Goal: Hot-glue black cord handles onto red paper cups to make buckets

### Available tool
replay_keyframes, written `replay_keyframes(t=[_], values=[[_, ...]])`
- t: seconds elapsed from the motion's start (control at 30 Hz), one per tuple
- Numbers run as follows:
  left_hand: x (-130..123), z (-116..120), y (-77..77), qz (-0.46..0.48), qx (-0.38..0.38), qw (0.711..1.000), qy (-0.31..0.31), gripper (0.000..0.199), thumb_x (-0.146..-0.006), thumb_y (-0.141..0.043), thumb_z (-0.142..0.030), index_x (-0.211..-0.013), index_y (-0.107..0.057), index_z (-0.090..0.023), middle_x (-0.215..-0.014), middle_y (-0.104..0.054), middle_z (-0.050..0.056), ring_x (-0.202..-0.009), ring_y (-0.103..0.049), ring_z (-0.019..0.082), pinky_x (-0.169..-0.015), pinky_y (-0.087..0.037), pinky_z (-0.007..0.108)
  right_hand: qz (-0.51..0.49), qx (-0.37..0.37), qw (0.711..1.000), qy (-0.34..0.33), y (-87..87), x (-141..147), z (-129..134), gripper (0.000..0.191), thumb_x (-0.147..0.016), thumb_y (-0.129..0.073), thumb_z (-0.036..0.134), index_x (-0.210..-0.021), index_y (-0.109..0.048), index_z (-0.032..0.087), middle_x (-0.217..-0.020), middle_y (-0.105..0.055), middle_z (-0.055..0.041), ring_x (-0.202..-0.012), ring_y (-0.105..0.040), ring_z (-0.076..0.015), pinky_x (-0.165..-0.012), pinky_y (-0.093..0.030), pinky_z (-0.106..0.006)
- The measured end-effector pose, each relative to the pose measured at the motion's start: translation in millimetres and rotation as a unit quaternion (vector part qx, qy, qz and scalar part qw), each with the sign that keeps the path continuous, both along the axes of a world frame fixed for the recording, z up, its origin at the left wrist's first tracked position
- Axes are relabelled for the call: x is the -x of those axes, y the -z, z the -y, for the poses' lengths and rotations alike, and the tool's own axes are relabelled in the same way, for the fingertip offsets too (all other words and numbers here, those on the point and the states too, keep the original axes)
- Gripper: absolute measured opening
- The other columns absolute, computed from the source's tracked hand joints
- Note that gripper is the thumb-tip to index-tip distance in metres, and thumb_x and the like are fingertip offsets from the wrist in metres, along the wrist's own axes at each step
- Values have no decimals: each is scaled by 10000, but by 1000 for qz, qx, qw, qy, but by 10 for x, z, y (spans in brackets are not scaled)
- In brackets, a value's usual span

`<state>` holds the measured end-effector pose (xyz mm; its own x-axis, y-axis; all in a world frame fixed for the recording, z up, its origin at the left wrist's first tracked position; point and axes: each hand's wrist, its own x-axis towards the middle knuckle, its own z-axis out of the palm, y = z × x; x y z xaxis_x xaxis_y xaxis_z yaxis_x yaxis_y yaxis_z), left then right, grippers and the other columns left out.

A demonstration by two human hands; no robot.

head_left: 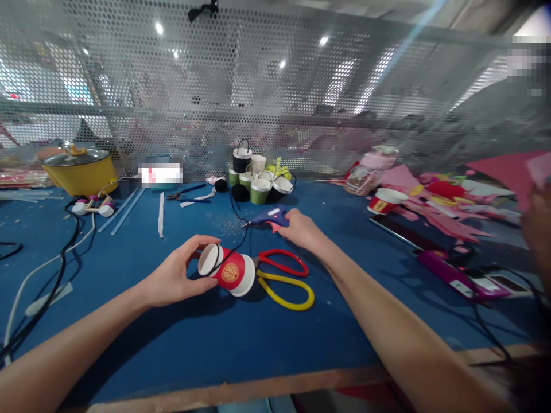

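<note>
My left hand (pixel 176 272) grips a red paper cup (pixel 233 272) with a gold emblem, tilted on its side just above the table. A thin black cord (pixel 237 248) runs across the cup, up to the tip of a blue glue gun (pixel 270 215). My right hand (pixel 299 228) is closed around the glue gun's handle, beyond the cup and to the right. Scissors (pixel 270 276) with one red and one yellow handle lie right beside the cup, which hides their blades.
Several small cups (pixel 260 189) with black or green wraps stand at the back. A yellow pot (pixel 86 172) is left. Right lie a phone (pixel 400 232), a purple tool (pixel 456 275), pink scraps (pixel 443 212) and another red cup (pixel 385 201). A blurred person's hand (pixel 536 229) shows at the edge.
</note>
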<state>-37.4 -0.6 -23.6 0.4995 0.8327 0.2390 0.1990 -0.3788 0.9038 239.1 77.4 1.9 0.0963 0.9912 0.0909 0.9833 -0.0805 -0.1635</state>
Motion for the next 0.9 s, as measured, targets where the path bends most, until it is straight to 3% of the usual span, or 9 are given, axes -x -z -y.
replay_keyframes(t=[0.07,0.17,0.27,0.37,0.43,0.5,0.67,0.8,0.9], values=[[0,-3,-18,-8,-16,1000,-8,507,-693,-657,-235,-1152,-439,-225,-1043,-565,69,-907,-562,192,-784,-469,318,-8,-45,998,30,-66,-33,4,425,-757,-534,243,-1132,-488,47,-997,-638,-195,-890,-617,-279,-668,-443,-295],[10,-6,-47,-23,-29,999,-17,508,-699,-650,-241,-1154,-425,-216,-1034,-560,67,-908,-557,192,-816,-452,339,-17,-96,994,55,-200,-63,41,373,-765,-495,187,-1105,-508,33,-1062,-596,-233,-948,-588,-312,-711,-435,-332],[25,-10,-61,-27,-20,999,-26,516,-708,-643,-252,-1164,-405,-209,-1039,-550,66,-930,-544,196,-834,-441,350,-49,-124,990,50,-303,-39,145,302,-787,-489,221,-1035,-558,64,-946,-639,-178,-822,-617,-257,-656,-446,-301],[30,-18,-50,-20,1,999,-26,527,-710,-646,-261,-1170,-396,-202,-1043,-543,66,-937,-537,194,-843,-437,350,-217,-99,971,-24,-348,49,333,277,-785,-517,332,-883,-615,93,-669,-629,-76,-553,-577,-158,-514,-436,-253],[26,-25,-33,-9,21,1000,-14,547,-712,-650,-268,-1185,-382,-205,-1058,-542,67,-944,-538,193,-859,-430,354,-341,-37,932,-120,-365,132,488,286,-774,-530,376,-771,-634,110,-548,-570,-24,-458,-515,-110,-445,-410,-224],[21,-35,-16,4,40,999,2,550,-715,-652,-273,-1188,-382,-207,-1072,-543,68,-952,-538,196,-861,-429,356,-392,27,898,-199,-383,220,641,267,-761,-553,377,-774,-640,124,-504,-544,7,-417,-479,-83,-408,-392,-201],[13,-68,8,34,66,997,20,514,-710,-665,-269,-1149,-410,-190,-1076,-557,78,-978,-530,210,-843,-431,360,-386,86,890,-227,-412,378,892,226,-731,-596,362,-680,-606,143,-463,-541,20,-384,-468,-77,-386,-402,-194],[9,-85,12,44,85,995,14,508,-701,-674,-265,-1132,-419,-185,-1074,-563,83,-974,-535,213,-848,-425,373,-355,67,905,-225,-410,419,959,249,-730,-594,347,-564,-544,168,-428,-513,32,-375,-453,-82,-372,-364,-200],[8,-90,14,46,91,995,9,500,-700,-675,-269,-1124,-425,-184,-1078,-564,89,-968,-540,214,-852,-423,378,-344,46,909,-230,-411,437,980,209,-735,-590,314,-584,-555,174,-437,-503,43,-404,-449,-87,-401,-362,-207]])
